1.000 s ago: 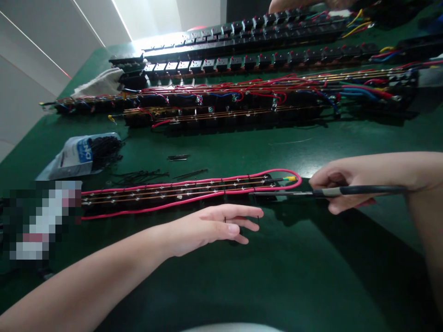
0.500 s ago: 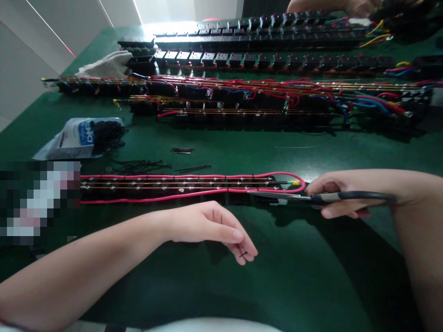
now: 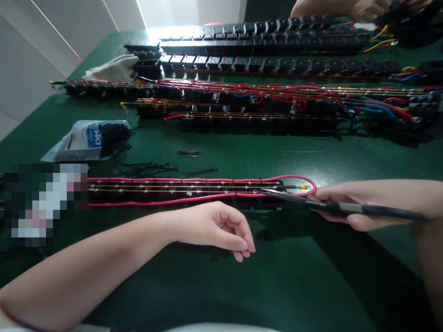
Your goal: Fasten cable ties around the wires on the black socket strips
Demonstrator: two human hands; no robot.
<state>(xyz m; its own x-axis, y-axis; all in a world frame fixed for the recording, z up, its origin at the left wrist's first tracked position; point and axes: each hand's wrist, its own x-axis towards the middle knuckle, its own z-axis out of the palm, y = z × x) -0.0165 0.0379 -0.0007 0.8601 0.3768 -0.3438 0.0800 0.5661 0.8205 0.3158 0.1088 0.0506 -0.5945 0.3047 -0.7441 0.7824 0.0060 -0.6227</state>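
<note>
My right hand (image 3: 367, 222) is closed round the dark handles of a pair of scissors (image 3: 334, 207). Their blades point left over the end of a long black strip assembly (image 3: 204, 197) with brass-coloured rods along its top. A red cable (image 3: 155, 179) runs along both long edges and loops round the right end, close to my right fingers. Inside the loop lies a yellow-green wire end (image 3: 304, 187) with a ring terminal. My left hand (image 3: 224, 228) hangs in front of the strip with fingers curled and thumb against them. Whatever is between those fingertips is hidden.
Loose black cable ties (image 3: 148, 168) lie behind the strip, near a plastic bag (image 3: 83, 140) full of them. Farther back stand several wired black assemblies (image 3: 242, 92) and a white cloth (image 3: 110, 68). Another person's hand (image 3: 368, 9) shows at the top right.
My right hand and the scissors have shifted right and slightly down, with the handles turned. My left fingers have curled in; the small dark piece seen at them is out of sight.
</note>
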